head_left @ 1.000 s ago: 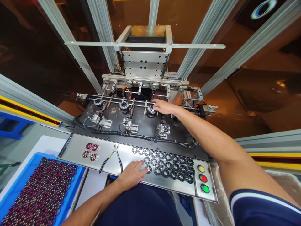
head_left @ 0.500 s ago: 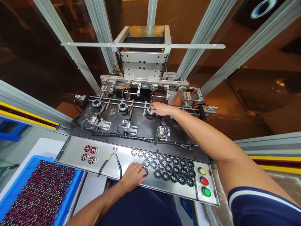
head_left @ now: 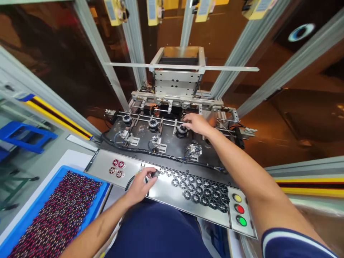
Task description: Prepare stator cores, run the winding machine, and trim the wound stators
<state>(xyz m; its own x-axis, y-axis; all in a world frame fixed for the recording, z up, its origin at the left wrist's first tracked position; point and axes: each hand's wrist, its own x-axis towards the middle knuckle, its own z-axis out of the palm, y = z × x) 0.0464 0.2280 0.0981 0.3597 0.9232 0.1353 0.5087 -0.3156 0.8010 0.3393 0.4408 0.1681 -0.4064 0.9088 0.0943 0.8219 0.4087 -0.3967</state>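
Low on the left of the frame, a blue plastic tray point(head_left: 41, 194) lies packed with red-and-copper wound round coils point(head_left: 53, 215), which suggests much of the work is done. Just beyond it, the left hand point(head_left: 139, 183) has its grip pinched on a small black round core point(head_left: 155, 174), held just over the brushed-steel worktop panel point(head_left: 166, 192) at centre frame. Black-handled pliers point(head_left: 130, 181) lie partly under that hand. Four loose wound coils point(head_left: 116, 167) sit at the panel's left. Rows of bare black cores point(head_left: 200, 187) to the right seem left to do. Farther up, the right hand point(head_left: 198, 123) hovers at the rightmost round fixture point(head_left: 182, 130) on the black machine bed point(head_left: 172, 140). Whether its grip is apart or closed cannot be told.
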